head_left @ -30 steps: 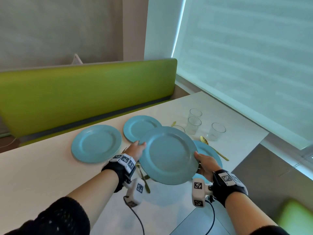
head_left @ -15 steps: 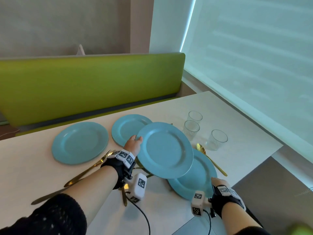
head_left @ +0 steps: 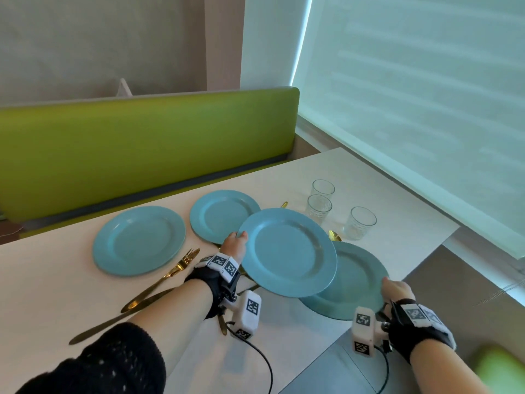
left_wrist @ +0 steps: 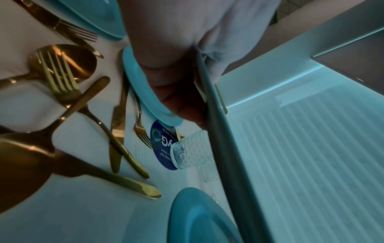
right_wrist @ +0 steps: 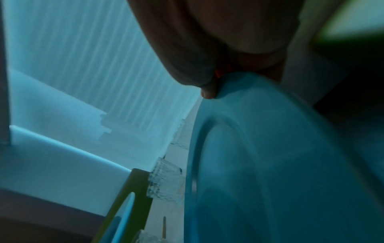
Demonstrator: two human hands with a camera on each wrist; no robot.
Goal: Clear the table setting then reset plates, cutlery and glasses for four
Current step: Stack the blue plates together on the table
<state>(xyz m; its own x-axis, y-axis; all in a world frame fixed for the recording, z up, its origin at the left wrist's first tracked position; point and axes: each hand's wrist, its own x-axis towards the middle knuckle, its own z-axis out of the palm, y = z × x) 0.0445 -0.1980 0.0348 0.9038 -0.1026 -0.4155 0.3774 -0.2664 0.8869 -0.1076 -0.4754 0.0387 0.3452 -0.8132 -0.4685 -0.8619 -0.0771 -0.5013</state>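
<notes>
My left hand (head_left: 234, 245) grips the left rim of a blue plate (head_left: 287, 253) and holds it tilted above the white table (head_left: 42, 282). In the left wrist view that plate's edge (left_wrist: 224, 148) runs between thumb and fingers. My right hand (head_left: 395, 288) pinches the near right rim of a second blue plate (head_left: 358, 282), which lies partly under the lifted one; the right wrist view shows its rim (right_wrist: 228, 131) in my fingers. Two more blue plates (head_left: 139, 240) (head_left: 221, 214) lie further left. Three glasses (head_left: 359, 223) stand behind.
Gold cutlery (head_left: 170, 274) lies scattered on the table under and left of my left arm, with a gold spoon (head_left: 335, 236) by the glasses. A green bench back (head_left: 142, 149) runs behind the table. The table's right edge drops to the floor near my right hand.
My right hand has let go of the lifted plate and moved down to the rim of the plate lying beneath it. The left hand alone now carries the lifted plate.
</notes>
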